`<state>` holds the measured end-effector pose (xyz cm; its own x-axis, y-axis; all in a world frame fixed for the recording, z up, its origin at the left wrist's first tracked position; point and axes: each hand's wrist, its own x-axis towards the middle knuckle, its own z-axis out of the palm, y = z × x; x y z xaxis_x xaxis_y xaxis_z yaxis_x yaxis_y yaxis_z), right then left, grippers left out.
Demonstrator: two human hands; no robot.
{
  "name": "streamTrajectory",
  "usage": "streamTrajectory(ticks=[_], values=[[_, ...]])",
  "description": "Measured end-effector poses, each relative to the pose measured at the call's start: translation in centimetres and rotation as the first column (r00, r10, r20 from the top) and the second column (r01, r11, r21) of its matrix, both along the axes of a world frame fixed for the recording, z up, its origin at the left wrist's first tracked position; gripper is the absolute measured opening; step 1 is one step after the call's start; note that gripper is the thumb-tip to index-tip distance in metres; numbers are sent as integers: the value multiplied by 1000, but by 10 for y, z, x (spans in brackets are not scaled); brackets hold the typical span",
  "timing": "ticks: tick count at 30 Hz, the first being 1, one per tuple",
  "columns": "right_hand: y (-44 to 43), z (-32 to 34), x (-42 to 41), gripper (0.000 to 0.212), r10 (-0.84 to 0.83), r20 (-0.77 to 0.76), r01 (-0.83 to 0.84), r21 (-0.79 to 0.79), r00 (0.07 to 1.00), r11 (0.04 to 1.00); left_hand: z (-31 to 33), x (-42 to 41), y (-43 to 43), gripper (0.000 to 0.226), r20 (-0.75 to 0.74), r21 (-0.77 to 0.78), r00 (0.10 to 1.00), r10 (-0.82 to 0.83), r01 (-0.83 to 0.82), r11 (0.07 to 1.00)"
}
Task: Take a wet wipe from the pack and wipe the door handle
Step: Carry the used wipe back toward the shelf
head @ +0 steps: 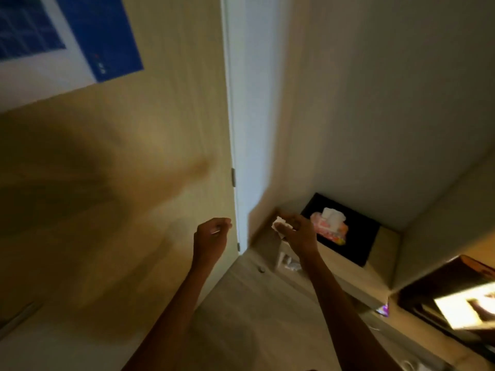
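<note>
R hand (296,231) pinches white wipe (278,225) nr pink pack (329,228); L hand (211,234) curled.

A blue and white poster (67,36) is seen at upper left; a black mat (359,236) is laid at centre right
</note>
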<state>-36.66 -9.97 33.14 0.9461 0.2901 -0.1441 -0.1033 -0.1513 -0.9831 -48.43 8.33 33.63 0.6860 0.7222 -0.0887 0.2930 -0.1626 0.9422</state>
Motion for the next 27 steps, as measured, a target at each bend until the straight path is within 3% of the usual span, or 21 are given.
streamTrajectory(ticks=[7,16,21,27], values=[[-99,-29,69,27,-257,5,254,-163,966,953,-21,111,-79,15,-87,18,961,-261,263,965],[-165,-79,156,25,-500,38,484,-328,865,811,-60,251,-120,22,-231,39,833,-503,524,851],[-180,-88,211,10,-566,17,511,-450,825,732,-89,329,-127,34,-284,-4,759,-586,610,793],[-192,-102,275,13,-582,52,515,-536,811,669,-105,403,-131,20,-342,35,710,-615,664,747]])
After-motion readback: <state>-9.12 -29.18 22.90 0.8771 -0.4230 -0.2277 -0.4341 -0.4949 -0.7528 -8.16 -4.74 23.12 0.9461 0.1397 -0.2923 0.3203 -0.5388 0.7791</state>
